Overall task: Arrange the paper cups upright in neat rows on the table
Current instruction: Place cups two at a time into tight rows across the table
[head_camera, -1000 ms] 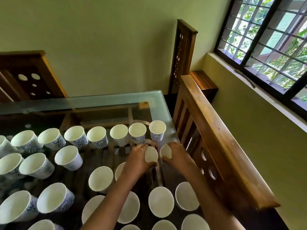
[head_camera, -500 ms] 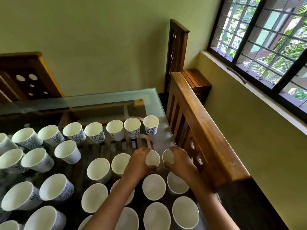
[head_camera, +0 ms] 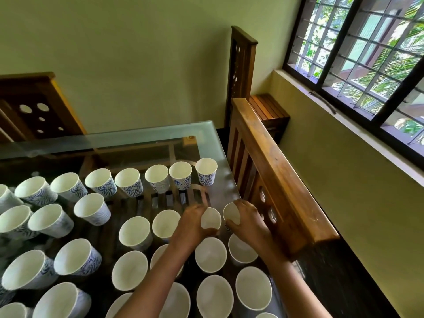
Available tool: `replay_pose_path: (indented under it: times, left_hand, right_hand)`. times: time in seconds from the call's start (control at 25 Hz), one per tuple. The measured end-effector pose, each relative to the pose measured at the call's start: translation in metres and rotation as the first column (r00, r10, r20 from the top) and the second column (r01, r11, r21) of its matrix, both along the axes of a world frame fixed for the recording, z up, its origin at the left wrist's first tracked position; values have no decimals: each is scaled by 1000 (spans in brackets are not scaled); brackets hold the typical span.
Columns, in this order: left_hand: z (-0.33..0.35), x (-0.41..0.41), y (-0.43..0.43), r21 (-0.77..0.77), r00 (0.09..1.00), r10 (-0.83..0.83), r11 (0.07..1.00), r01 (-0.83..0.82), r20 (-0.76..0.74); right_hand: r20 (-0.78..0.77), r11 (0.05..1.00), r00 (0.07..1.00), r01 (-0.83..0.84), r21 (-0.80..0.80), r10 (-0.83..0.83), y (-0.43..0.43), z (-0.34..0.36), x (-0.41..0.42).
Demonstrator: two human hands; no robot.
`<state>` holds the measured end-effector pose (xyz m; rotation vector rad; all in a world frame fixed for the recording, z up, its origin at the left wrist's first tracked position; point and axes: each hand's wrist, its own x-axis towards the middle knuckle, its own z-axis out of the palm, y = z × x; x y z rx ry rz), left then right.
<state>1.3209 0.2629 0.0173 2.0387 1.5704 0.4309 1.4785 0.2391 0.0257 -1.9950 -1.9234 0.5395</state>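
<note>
Many white paper cups with blue patterns stand upright in rows on the glass table (head_camera: 146, 136). A far row ends at the rightmost cup (head_camera: 206, 169). My left hand (head_camera: 191, 222) curls round a cup (head_camera: 211, 218) in the second row. My right hand (head_camera: 246, 220) curls round the neighbouring cup (head_camera: 230, 213) near the table's right edge. Both cups stand upright on the glass. More cups, such as one (head_camera: 210, 253) just below my hands, fill the nearer rows.
A wooden chair back (head_camera: 275, 171) runs close along the table's right edge beside my right hand. Another chair (head_camera: 34, 106) stands behind the table at the left. A dark wooden chair (head_camera: 242, 67) and a window (head_camera: 358, 53) are at the far right.
My view has shifted slightly; both hands stay curled round the same two cups in the second row, moved only a little.
</note>
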Motion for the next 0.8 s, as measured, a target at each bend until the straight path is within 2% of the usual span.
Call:
replay_pose_path:
  times: [0.6, 0.8]
  left_hand:
    - [-1, -4, 4, 29, 998, 38, 999, -39, 41]
    - [-1, -38, -8, 78, 988, 144, 986, -149, 62]
  right_hand:
    - [-13, 999, 1000, -17, 36, 17, 2, -1, 1]
    - [-48, 991, 990, -130, 22, 130, 5, -1, -14]
